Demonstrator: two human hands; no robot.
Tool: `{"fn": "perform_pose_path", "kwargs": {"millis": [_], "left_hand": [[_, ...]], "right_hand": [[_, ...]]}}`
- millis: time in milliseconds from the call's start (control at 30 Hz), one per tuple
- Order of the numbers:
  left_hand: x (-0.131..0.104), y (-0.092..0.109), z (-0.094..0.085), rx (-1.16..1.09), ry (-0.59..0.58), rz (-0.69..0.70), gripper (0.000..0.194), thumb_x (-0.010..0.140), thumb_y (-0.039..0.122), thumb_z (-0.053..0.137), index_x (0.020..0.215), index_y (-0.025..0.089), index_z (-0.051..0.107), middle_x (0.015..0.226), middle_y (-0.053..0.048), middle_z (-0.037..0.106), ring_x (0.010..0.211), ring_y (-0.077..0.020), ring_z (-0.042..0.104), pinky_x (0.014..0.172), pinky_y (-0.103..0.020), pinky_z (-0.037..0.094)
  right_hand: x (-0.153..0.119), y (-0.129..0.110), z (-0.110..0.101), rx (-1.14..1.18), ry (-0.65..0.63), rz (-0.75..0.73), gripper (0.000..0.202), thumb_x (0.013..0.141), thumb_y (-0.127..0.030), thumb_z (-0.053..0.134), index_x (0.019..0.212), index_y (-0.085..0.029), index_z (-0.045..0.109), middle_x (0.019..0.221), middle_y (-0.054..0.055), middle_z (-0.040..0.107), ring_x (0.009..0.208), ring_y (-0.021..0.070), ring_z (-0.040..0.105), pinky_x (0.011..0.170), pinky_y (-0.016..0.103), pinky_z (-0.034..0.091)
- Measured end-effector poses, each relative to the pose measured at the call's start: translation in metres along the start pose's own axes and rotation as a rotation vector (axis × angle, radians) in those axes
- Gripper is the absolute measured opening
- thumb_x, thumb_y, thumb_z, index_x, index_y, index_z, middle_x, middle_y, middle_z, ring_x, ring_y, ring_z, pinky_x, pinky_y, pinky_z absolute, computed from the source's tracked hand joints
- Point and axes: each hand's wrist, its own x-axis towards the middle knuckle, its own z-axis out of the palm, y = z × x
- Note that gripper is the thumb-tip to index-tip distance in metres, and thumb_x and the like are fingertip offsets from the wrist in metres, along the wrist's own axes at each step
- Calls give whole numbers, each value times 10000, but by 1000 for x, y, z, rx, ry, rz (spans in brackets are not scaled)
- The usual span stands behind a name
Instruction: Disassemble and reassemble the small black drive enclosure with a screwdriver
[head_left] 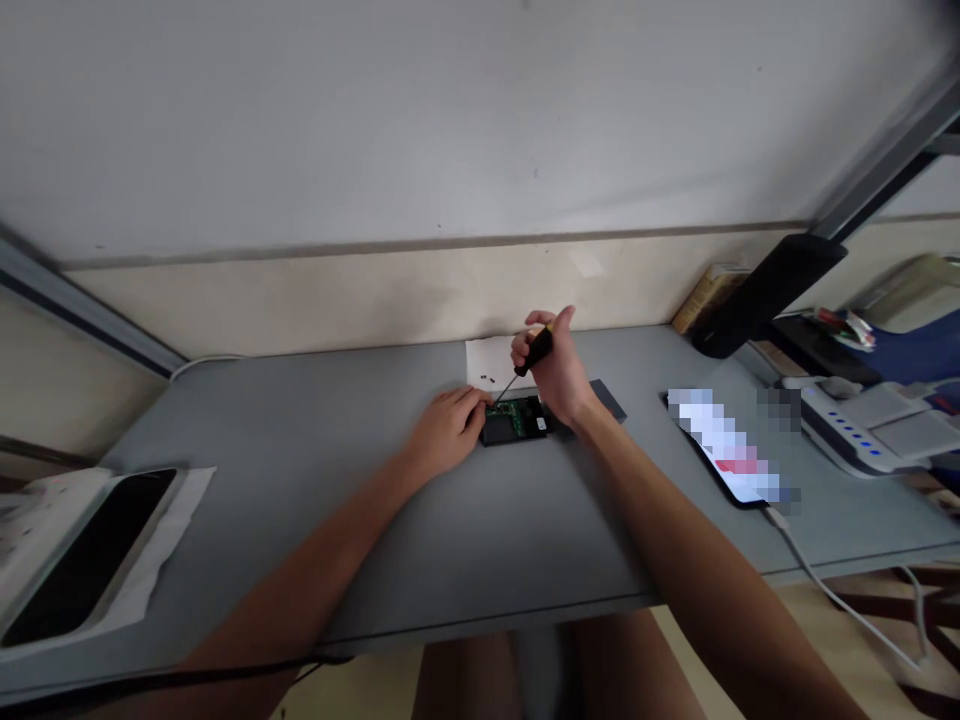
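An open electronic device (496,430) with a green circuit board lies on the table, its inside facing up. My left hand (450,425) is closed at its left edge, the thumb and fingertips against the near-left side and far-left corner. My right hand (559,375) is wrapped around the black and yellow handle of a screwdriver (538,350). The thin shaft slants down to the left, with its tip at the board's upper left, close to my left fingertips. Behind the device is a white sheet of paper (487,358) with several tiny dark pieces on it, perhaps screws.
A flat dark panel (607,400) lies partly under my right wrist. Farther right are a lit phone (724,450) on a cable, a white power strip (847,430), a black cylinder (769,295) and a book (709,295). At left, a dark tablet-like slab (94,555) rests on white paper.
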Motion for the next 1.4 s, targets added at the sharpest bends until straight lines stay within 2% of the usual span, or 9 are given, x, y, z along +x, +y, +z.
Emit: {"fn": "perform_pose_path", "kwargs": {"millis": [100,233,433,633,833,967,1100,1267,1400], "left_hand": [[0,0,1,6,11,-7,252,981,121,434,1063,221,650,1027,-50,746,988,-215,701,955,-408,544],[-1,1,1,14,21,-6,235,981,118,440,1048,221,640,1020,-47,744,982,-214,701,940,-400,547],[-1,1,1,23,10,5,242,975,102,442,1026,220,647,1012,-45,741,974,-212,698,928,-392,544],[0,2,1,15,-2,-30,242,977,102,432,1041,212,637,1040,-55,748,1008,-223,699,948,-403,537],[0,3,-1,17,-12,-19,246,973,100,433,1027,218,641,1036,-49,745,1012,-220,695,949,-400,533],[0,5,-2,10,-19,-24,261,977,101,419,1036,221,643,1006,-39,737,983,-210,690,937,-389,532],[-1,5,-2,12,-23,-30,260,983,111,413,1049,219,641,1012,-42,732,988,-209,684,940,-385,529],[-2,6,-2,34,-27,-32,265,996,125,399,1058,218,639,1005,-49,728,985,-222,682,927,-399,524],[-2,7,-4,41,-26,-20,263,1006,133,387,1064,223,627,993,-45,722,973,-223,680,912,-399,521]], "right_hand": [[-1,-4,1,86,-17,72,440,827,-684,673,912,-254,640,697,-31,535,632,133,535,649,306,449],[-1,-3,-3,137,22,18,484,644,-522,902,712,-237,517,778,-33,569,739,125,615,729,288,498],[-2,6,2,-23,63,-87,623,675,-628,856,694,-251,361,554,-100,376,486,88,420,499,256,358],[-3,-1,3,85,-27,11,441,841,-678,666,867,-246,583,663,-45,477,596,113,488,603,276,422],[-1,-5,2,23,-114,15,547,638,-580,898,717,-231,484,750,-44,576,680,114,596,682,279,490],[11,-1,10,-70,-130,47,632,662,-588,883,680,-247,351,513,-110,400,456,77,400,480,244,347],[15,-1,7,-51,-103,38,627,689,-622,854,673,-243,355,505,-120,304,446,62,263,443,236,246],[5,-6,-4,114,-129,100,421,858,-651,669,890,-237,598,681,-35,484,607,122,477,591,282,431],[1,-6,-5,29,-125,89,461,747,-613,802,788,-235,542,843,-6,578,748,140,612,720,308,510]]}}
